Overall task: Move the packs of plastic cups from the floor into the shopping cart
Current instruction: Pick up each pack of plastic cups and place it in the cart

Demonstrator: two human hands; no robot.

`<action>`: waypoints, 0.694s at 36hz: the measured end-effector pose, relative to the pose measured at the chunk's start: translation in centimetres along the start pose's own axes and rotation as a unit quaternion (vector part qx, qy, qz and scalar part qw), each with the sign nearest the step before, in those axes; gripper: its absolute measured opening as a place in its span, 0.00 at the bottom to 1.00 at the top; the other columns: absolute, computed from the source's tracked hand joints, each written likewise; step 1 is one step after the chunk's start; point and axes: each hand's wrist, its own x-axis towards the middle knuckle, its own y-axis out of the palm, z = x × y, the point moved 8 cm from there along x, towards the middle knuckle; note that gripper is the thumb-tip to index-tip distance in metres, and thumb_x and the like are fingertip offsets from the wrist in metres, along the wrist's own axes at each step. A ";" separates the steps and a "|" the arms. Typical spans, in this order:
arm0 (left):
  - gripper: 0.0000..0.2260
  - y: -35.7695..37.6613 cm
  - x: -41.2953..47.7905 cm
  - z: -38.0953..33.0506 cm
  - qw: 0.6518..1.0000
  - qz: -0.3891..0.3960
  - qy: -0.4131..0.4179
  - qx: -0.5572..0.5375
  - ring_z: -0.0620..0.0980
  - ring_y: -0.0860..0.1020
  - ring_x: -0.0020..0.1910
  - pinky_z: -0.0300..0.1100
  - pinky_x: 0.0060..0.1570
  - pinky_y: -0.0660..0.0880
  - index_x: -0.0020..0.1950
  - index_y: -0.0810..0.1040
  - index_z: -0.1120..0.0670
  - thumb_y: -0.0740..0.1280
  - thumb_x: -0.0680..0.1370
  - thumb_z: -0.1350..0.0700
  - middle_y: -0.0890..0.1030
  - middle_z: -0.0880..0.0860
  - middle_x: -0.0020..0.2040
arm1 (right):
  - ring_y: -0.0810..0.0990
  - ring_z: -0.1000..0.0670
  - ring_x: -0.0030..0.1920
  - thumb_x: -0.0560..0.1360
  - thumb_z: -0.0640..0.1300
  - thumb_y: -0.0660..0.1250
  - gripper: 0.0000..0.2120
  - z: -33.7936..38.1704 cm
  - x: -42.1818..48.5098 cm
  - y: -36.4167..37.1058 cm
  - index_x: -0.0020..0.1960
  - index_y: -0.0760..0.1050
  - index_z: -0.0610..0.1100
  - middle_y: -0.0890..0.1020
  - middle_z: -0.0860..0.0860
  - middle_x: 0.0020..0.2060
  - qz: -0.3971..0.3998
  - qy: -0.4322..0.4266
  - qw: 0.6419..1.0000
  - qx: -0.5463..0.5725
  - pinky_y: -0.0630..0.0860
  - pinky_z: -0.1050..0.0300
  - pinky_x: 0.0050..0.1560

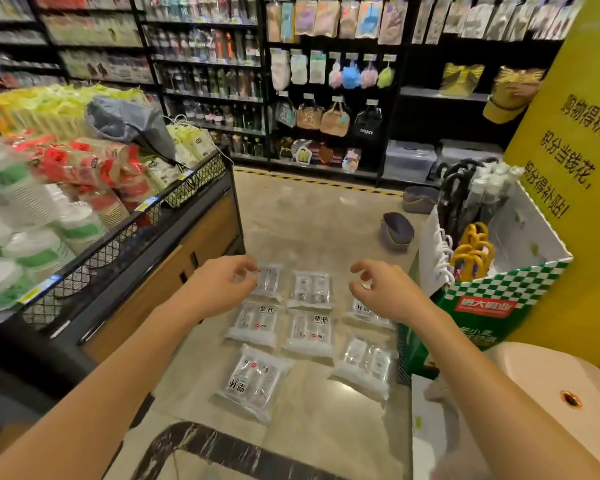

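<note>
Several clear packs of plastic cups lie flat on the tiled floor in rows, among them a far middle pack (310, 289), a centre pack (310, 332) and a near pack (253, 381). My left hand (222, 282) hovers over the far left pack (269, 280), fingers loosely curled, holding nothing. My right hand (378, 291) hovers over the far right pack (364, 311), fingers also loosely curled and empty. The dark rim of the shopping cart (201, 445) shows at the bottom edge.
A display bin (136, 237) with wire mesh front, full of cup stacks, stands on the left. A green checkered carton (499, 299) with umbrellas stands on the right. Grey slippers (397, 233) lie further out on the floor. Shelves line the back.
</note>
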 end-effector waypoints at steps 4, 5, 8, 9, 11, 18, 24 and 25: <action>0.16 0.9 4.4 3.4 0.999 0.003 0.002 0.047 0.47 0.78 0.54 0.46 0.53 0.76 0.66 0.75 0.49 0.60 0.80 0.47 0.79 0.49 0.60 | 0.78 0.44 0.63 0.82 0.52 0.62 0.21 1.1 4.5 2.3 0.74 0.71 0.49 0.81 0.47 0.63 0.008 0.011 1.000 -0.025 0.77 0.47 0.61; 0.16 1.2 5.6 4.4 0.998 0.005 0.005 0.055 0.48 0.78 0.54 0.45 0.53 0.76 0.66 0.75 0.50 0.60 0.81 0.48 0.79 0.50 0.60 | 0.78 0.44 0.64 0.82 0.52 0.62 0.21 1.4 5.9 3.0 0.74 0.71 0.49 0.81 0.48 0.64 0.009 0.014 0.999 -0.032 0.77 0.46 0.62; 0.16 1.9 9.6 7.5 0.998 0.007 0.016 0.065 0.50 0.77 0.59 0.45 0.54 0.72 0.67 0.75 0.51 0.60 0.80 0.49 0.78 0.51 0.62 | 0.78 0.44 0.64 0.82 0.53 0.62 0.21 2.2 9.9 5.4 0.73 0.70 0.51 0.81 0.48 0.64 0.009 0.029 0.999 -0.045 0.77 0.46 0.62; 0.17 2.2 11.0 8.6 0.998 0.011 0.020 0.063 0.51 0.76 0.60 0.45 0.55 0.71 0.67 0.74 0.51 0.60 0.80 0.49 0.78 0.52 0.63 | 0.78 0.44 0.64 0.82 0.53 0.61 0.21 2.4 11.3 6.2 0.73 0.70 0.51 0.81 0.48 0.64 0.010 0.037 0.998 -0.046 0.77 0.46 0.62; 0.17 2.9 13.9 11.1 0.998 0.025 0.030 0.057 0.52 0.76 0.61 0.46 0.56 0.71 0.68 0.74 0.51 0.60 0.81 0.50 0.77 0.52 0.64 | 0.78 0.45 0.65 0.82 0.53 0.61 0.20 2.8 14.3 8.1 0.73 0.70 0.50 0.80 0.49 0.66 0.012 0.053 0.998 -0.044 0.77 0.47 0.61; 0.17 8.4 23.2 21.1 0.995 0.085 0.053 -0.003 0.51 0.75 0.64 0.44 0.60 0.69 0.68 0.74 0.53 0.62 0.80 0.53 0.77 0.51 0.65 | 0.79 0.45 0.64 0.82 0.52 0.62 0.21 2.8 23.4 17.9 0.74 0.69 0.50 0.80 0.48 0.66 0.033 0.125 0.992 -0.003 0.78 0.47 0.60; 0.18 19.3 28.7 30.2 0.988 0.153 0.016 -0.028 0.53 0.75 0.62 0.51 0.58 0.73 0.70 0.71 0.51 0.62 0.80 0.52 0.77 0.52 0.64 | 0.80 0.46 0.63 0.82 0.53 0.62 0.22 -1.1 28.7 31.0 0.76 0.68 0.51 0.78 0.47 0.66 0.066 0.184 0.978 0.068 0.77 0.48 0.59; 0.18 21.7 29.4 31.9 0.986 0.166 0.007 -0.032 0.54 0.75 0.62 0.52 0.58 0.73 0.70 0.71 0.50 0.63 0.80 0.52 0.77 0.53 0.64 | 0.80 0.45 0.63 0.82 0.53 0.62 0.23 -1.9 29.6 33.7 0.76 0.68 0.51 0.78 0.47 0.67 0.072 0.188 0.976 0.081 0.78 0.47 0.59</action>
